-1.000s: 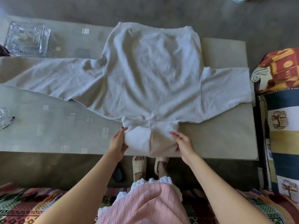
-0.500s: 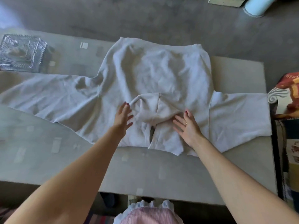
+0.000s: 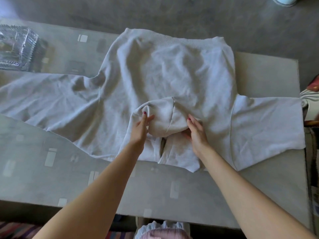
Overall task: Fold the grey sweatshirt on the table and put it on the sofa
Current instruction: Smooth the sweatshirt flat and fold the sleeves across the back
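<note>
The grey sweatshirt (image 3: pixel 169 75) lies spread flat on the glass-topped table (image 3: pixel 69 178), hem at the far edge, one sleeve stretched left and the other right. Its hood (image 3: pixel 164 116) is flipped up onto the body as a rounded bump. My left hand (image 3: pixel 140 128) touches the hood's left side with straight fingers. My right hand (image 3: pixel 196 131) presses against the hood's right side, fingers straight; some fingertips are tucked under the fabric.
A cut-glass dish (image 3: pixel 15 49) stands at the table's far left corner. A patterned sofa or cushion (image 3: pixel 310 94) edges the frame at right, touching the right sleeve's cuff. Grey floor lies beyond the table, with a pale round object (image 3: pixel 284 0) at top right.
The hood was hanging over the table's near edge; both hands flipped it up onto the sweatshirt's body. They have since closed in on its two sides.
</note>
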